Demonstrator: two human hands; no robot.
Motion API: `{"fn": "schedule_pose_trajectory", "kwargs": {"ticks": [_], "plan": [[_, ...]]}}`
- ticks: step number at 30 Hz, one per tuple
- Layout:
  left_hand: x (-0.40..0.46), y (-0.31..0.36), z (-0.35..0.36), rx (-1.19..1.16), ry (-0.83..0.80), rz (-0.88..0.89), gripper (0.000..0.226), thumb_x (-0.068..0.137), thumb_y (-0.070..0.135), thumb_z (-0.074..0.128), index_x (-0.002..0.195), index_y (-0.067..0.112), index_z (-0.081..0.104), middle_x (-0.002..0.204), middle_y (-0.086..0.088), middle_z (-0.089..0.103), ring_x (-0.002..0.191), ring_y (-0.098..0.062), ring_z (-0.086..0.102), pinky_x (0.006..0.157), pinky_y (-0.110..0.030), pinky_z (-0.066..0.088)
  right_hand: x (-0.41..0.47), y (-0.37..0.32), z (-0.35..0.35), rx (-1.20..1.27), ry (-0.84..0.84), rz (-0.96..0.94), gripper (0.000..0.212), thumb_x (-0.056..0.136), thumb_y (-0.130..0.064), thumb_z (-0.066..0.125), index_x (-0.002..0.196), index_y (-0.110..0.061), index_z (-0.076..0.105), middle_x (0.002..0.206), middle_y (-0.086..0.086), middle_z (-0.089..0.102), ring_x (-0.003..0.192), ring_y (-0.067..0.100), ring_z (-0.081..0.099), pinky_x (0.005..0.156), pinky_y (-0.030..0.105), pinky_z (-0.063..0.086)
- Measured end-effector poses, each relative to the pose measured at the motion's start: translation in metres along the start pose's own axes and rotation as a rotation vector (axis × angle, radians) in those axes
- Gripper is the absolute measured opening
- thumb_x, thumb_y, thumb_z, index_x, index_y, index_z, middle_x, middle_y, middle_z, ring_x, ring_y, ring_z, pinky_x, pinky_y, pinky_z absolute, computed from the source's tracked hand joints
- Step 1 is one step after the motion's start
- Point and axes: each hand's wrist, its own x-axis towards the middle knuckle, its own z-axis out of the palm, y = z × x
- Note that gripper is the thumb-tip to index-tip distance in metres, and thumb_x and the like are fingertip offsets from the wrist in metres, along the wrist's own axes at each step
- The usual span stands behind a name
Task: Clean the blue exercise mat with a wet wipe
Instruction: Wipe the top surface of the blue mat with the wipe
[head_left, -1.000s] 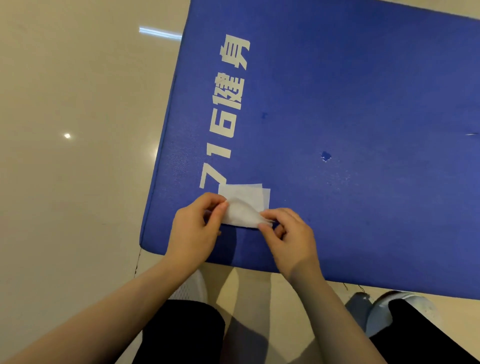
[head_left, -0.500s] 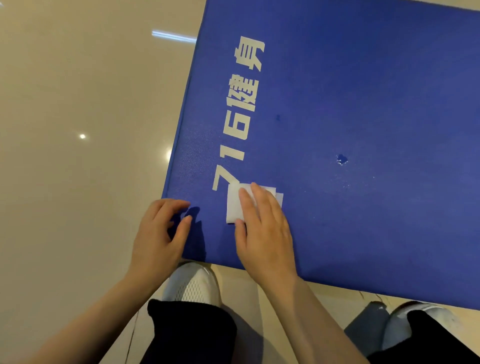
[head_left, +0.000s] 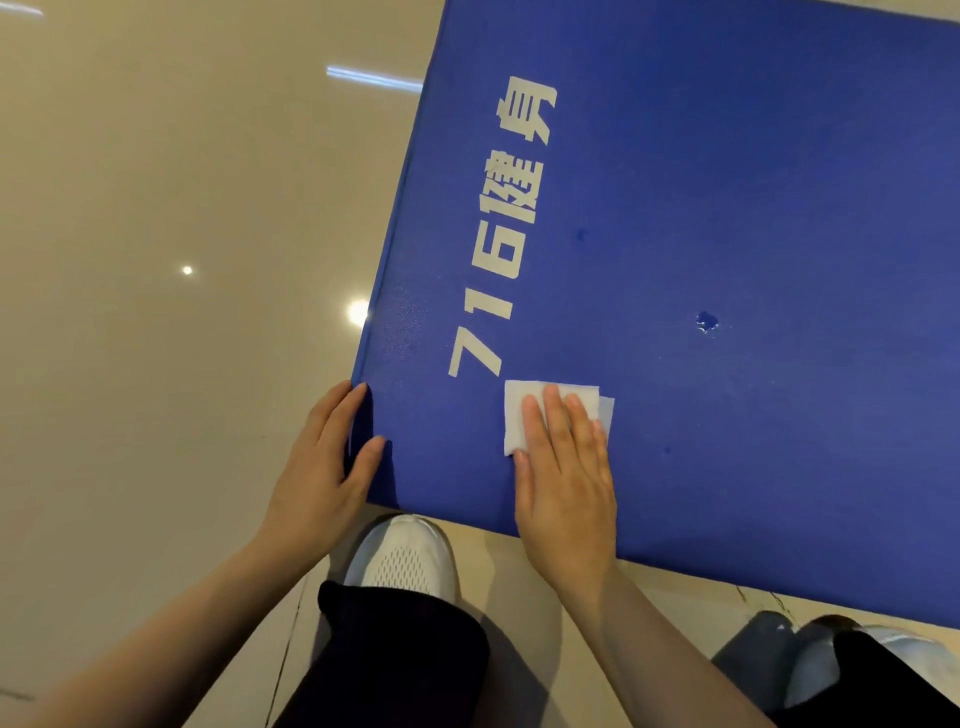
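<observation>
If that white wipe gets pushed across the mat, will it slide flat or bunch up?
The wet wipe looks thin, folded and limp, so it would probably bunch if pushed by one edge. The right hand presses flat fingers across it, which likely keeps it spread while sliding over the blue mat.

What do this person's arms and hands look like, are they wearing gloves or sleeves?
No gloves and no sleeves show: the left hand and right hand are bare, and both forearms are bare to the picture's edge. No rings, watch or bracelets are visible. Lower down, the person wears dark trousers and white mesh shoes.
</observation>
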Motion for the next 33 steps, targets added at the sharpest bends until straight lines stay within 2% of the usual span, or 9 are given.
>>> {"fn": "schedule_pose_trajectory", "kwargs": {"ticks": [4, 7, 10, 13, 16, 20, 26, 30, 33], "plan": [[-0.004, 0.009, -0.011, -0.229, -0.026, -0.192, 0.046, 0.102, 0.026, 0.042, 0.147, 0.02, 0.036, 0.144, 0.005, 0.041, 0.125, -0.011, 0.042, 0.099, -0.03, 0.04, -0.003, -0.026, 0.004, -0.018, -0.006, 0.032, 0.056, 0.104, -0.041, 0.015, 0.148, -0.012, 0.035, 0.152, 0.011, 0.04, 0.142, 0.031, 0.032, 0.112, 0.048, 0.025], [-0.001, 0.012, -0.015, -0.484, 0.019, -0.411, 0.043, 0.105, 0.037, 0.033, 0.145, 0.022, 0.038, 0.136, 0.007, 0.046, 0.117, -0.011, 0.045, 0.093, -0.03, 0.04, 0.003, -0.053, 0.008, -0.149, -0.145, -0.335, 0.063, 0.098, -0.047, 0.019, 0.149, -0.014, 0.037, 0.156, 0.008, 0.035, 0.145, 0.028, 0.018, 0.115, 0.046, 0.015], [-0.002, 0.013, -0.02, -0.669, 0.039, -0.485, 0.04, 0.105, 0.041, 0.031, 0.138, 0.022, 0.043, 0.127, 0.003, 0.054, 0.112, -0.014, 0.053, 0.09, -0.03, 0.043, 0.024, -0.051, 0.007, -0.226, -0.291, -0.717, 0.06, 0.1, -0.051, 0.008, 0.152, -0.022, 0.001, 0.159, 0.001, -0.008, 0.144, 0.02, -0.018, 0.114, 0.04, -0.014], [-0.019, 0.007, -0.027, -0.704, -0.022, -0.487, 0.033, 0.104, 0.041, 0.031, 0.126, 0.025, 0.049, 0.122, 0.003, 0.055, 0.114, -0.016, 0.054, 0.093, -0.032, 0.044, 0.039, -0.027, 0.0, -0.309, -0.25, -0.853, 0.057, 0.102, -0.048, 0.013, 0.152, -0.022, 0.011, 0.159, 0.001, 0.005, 0.147, 0.02, -0.004, 0.116, 0.039, -0.004], [-0.037, -0.006, -0.031, -0.697, -0.053, -0.486, 0.03, 0.103, 0.043, 0.032, 0.12, 0.028, 0.052, 0.116, 0.007, 0.058, 0.109, -0.014, 0.057, 0.096, -0.035, 0.046, 0.025, -0.013, -0.001, -0.233, -0.119, -0.697, 0.055, 0.1, -0.042, 0.025, 0.151, -0.02, 0.032, 0.156, 0.005, 0.033, 0.145, 0.023, 0.026, 0.115, 0.042, 0.025], [-0.043, -0.011, -0.026, -0.411, 0.139, -0.401, 0.012, 0.099, 0.032, 0.048, 0.106, 0.032, 0.058, 0.109, 0.011, 0.06, 0.1, -0.006, 0.058, 0.083, -0.025, 0.046, -0.001, -0.02, -0.003, 0.083, -0.044, -0.341, 0.061, 0.098, -0.032, 0.055, 0.151, -0.02, 0.028, 0.156, 0.006, 0.034, 0.136, 0.027, 0.043, 0.089, 0.035, 0.054], [-0.033, 0.006, -0.008, -0.216, 0.1, 0.007, 0.015, 0.092, 0.027, 0.06, 0.107, 0.028, 0.062, 0.104, 0.017, 0.057, 0.095, 0.008, 0.055, 0.078, -0.009, 0.04, 0.002, -0.019, -0.01, 0.028, 0.09, -0.328, 0.036, 0.091, -0.028, 0.059, 0.12, -0.007, 0.067, 0.127, 0.013, 0.064, 0.111, 0.03, 0.066, 0.075, 0.033, 0.058], [-0.029, 0.018, -0.012, -0.146, 0.028, 0.218, 0.04, 0.083, 0.053, 0.046, 0.116, 0.034, 0.059, 0.112, 0.021, 0.053, 0.104, 0.003, 0.051, 0.087, -0.008, 0.039, 0.012, -0.038, -0.049, 0.536, -0.003, 0.007, 0.03, 0.1, -0.042, 0.042, 0.089, -0.024, 0.064, 0.089, -0.006, 0.065, 0.078, 0.002, 0.061, 0.067, 0.01, 0.047], [-0.025, 0.038, -0.015, -0.285, -0.069, 0.204, 0.047, 0.079, 0.062, 0.062, 0.12, 0.053, 0.043, 0.124, 0.027, 0.049, 0.117, 0.005, 0.047, 0.096, -0.012, 0.038, 0.02, -0.044, -0.072, 0.827, -0.229, 0.175, 0.019, 0.096, -0.039, 0.051, 0.08, -0.031, 0.058, 0.08, -0.011, 0.06, 0.076, -0.003, 0.058, 0.057, 0.013, 0.047]]}}
